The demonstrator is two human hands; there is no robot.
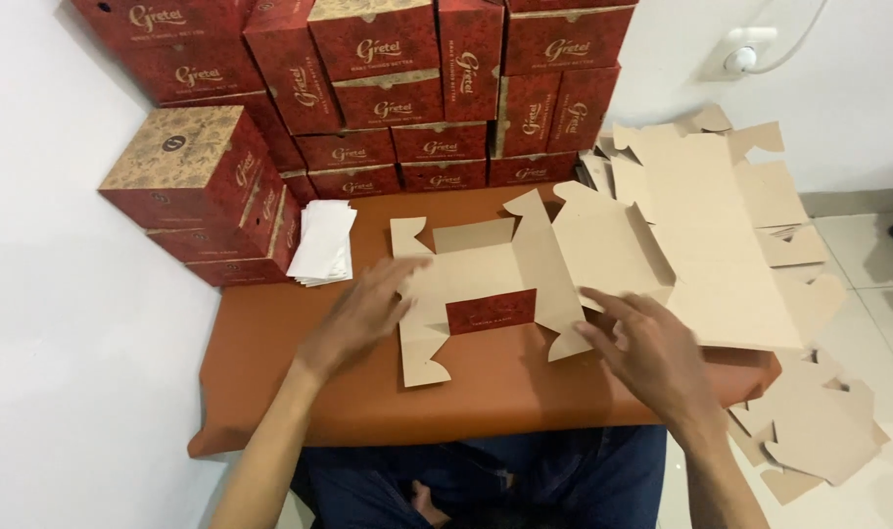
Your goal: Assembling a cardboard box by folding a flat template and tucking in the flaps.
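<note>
A flat, unfolded cardboard box blank lies brown side up on the orange-brown table, with one dark red panel folded up at its near edge. My left hand rests on the blank's left flaps, fingers spread. My right hand lies with fingers spread on the blank's right flap, next to the stack of flat blanks. Neither hand grips anything.
Many finished dark red boxes are stacked along the far wall, and more at the left. A pile of white sheets lies beside them. Loose blanks lie on the tiled floor at the right.
</note>
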